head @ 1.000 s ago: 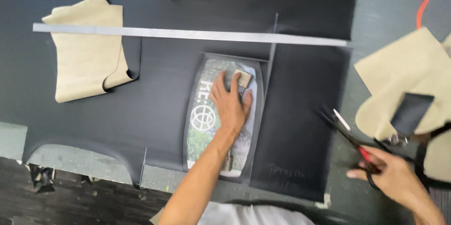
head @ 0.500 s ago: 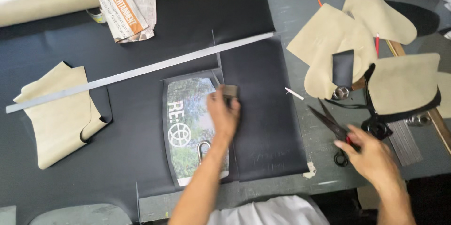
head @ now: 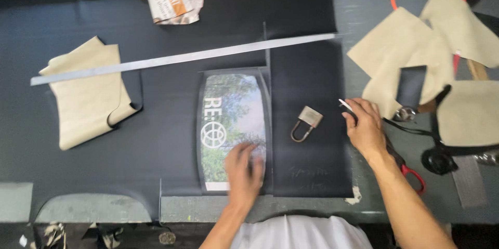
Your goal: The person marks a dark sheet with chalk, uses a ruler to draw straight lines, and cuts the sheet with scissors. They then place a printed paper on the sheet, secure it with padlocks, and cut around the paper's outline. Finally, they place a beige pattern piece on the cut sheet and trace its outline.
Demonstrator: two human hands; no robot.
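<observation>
Flat and open, the left hand presses the lower end of the printed pattern on the black sheet, while the right hand grips the scissors near the padlock — judged best kept pinned firmly — so edges stay aligned.

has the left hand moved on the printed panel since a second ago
Yes. The left hand slid from the printed panel's top right corner to its bottom edge, uncovering a padlock.
</observation>
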